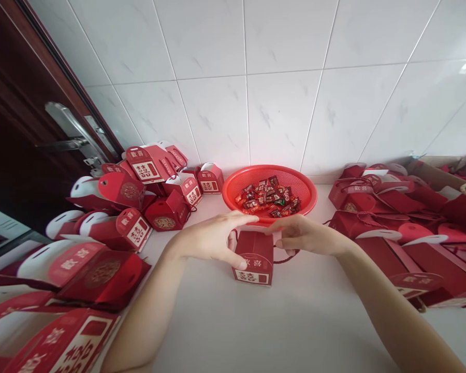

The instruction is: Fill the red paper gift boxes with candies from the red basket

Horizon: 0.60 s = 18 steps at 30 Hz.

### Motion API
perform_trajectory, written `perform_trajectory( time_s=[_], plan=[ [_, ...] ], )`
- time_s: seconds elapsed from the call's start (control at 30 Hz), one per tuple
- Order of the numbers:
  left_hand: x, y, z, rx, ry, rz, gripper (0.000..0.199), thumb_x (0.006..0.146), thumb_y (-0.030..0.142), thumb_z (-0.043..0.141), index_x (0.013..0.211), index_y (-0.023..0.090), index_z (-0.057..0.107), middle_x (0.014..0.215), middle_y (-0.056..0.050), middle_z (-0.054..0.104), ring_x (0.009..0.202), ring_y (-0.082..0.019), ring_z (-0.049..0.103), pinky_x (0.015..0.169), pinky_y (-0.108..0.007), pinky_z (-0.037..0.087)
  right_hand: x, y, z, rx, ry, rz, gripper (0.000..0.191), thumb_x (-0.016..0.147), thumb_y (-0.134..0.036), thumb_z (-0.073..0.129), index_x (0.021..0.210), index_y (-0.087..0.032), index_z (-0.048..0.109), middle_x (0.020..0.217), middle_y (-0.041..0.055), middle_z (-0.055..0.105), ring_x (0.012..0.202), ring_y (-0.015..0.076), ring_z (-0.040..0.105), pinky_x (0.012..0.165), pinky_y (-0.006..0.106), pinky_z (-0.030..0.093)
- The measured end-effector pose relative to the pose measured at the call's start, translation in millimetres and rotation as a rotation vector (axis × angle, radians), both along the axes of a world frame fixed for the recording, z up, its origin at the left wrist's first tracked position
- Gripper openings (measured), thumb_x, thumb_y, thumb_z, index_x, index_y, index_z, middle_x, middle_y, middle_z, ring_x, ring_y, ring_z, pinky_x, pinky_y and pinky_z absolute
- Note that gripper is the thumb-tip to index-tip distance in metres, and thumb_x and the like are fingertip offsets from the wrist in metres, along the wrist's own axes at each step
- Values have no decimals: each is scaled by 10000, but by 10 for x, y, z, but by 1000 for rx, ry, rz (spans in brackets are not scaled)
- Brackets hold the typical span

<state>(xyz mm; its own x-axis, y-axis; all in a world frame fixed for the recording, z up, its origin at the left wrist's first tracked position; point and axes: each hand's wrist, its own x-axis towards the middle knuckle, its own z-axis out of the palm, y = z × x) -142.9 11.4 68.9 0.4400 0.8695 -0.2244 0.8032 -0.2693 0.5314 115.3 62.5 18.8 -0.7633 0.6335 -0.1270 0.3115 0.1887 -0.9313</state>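
Note:
A small red candy box (255,248) with white-and-gold characters on its front stands upright on the white surface in front of me. My left hand (213,241) grips it from the left, the thumb pressed on the rounded front flap and the fingers reaching over the top toward the far side. From the right, my right hand (305,234) has its index fingertip at the box's far top edge, other fingers curled beside it. A dark red cord (287,257) loops out at the box's right side. The far flap is partly hidden by my fingers.
Just behind the box sits a red plastic basket (306,181) holding wrapped candies (270,197). Red boxes (134,228) are piled along the left, and more boxes (402,259) crowd the right. A tiled wall (283,114) rises behind; a dark door (19,103) is at left.

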Motion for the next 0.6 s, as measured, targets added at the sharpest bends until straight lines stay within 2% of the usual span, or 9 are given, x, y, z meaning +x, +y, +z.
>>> perform_trajectory(
  time_s=[0.1, 0.17, 0.27, 0.37, 0.5, 0.6],
  plan=[
    [36, -12, -17, 18, 34, 9, 906, 696, 384, 821, 1521, 298, 456, 1512, -68, 536, 1285, -306, 572, 974, -339, 488, 23, -25, 64, -27, 34, -33, 479, 835, -362, 723, 1257, -144, 657, 608, -27, 613, 583, 132, 573, 603, 274, 498],
    [64, 3, -51, 35, 42, 7, 815, 703, 361, 810, 1463, 283, 524, 1441, -71, 587, 1203, -286, 608, 935, -329, 487, 25, -44, 95, -45, 55, -53, 519, 843, -359, 727, 1303, -142, 624, 634, -29, 622, 555, 117, 558, 578, 266, 495],
    [108, 46, -122, 41, 60, 22, 597, 708, 340, 792, 1282, 246, 659, 1296, -74, 652, 1098, -274, 629, 848, -315, 481, 15, -65, 121, -60, 131, -79, 505, 830, -338, 745, 1284, -154, 621, 722, -12, 663, 553, 107, 577, 584, 267, 505],
    [146, 90, -193, 38, 67, 53, 413, 693, 301, 782, 1093, 220, 718, 1144, -67, 689, 1040, -277, 634, 773, -302, 471, 5, -81, 135, -104, 270, -100, 468, 822, -322, 758, 1247, -171, 632, 835, 15, 704, 602, 121, 635, 653, 297, 536],
    [182, 121, -256, -50, 46, 93, 223, 686, 288, 752, 879, 202, 682, 952, -41, 682, 744, -216, 648, 541, -269, 409, -11, -97, 123, -177, 400, -114, 460, 824, -290, 772, 1252, -189, 639, 994, 53, 720, 708, 138, 670, 730, 324, 570],
    [208, 125, -268, -70, -15, 85, 158, 698, 257, 718, 834, 205, 659, 784, 3, 645, 616, -170, 592, 507, -259, 373, -56, -109, 83, -221, 450, -129, 483, 822, -264, 778, 1278, -206, 628, 1122, 80, 707, 830, 156, 693, 771, 317, 580]
  ],
)
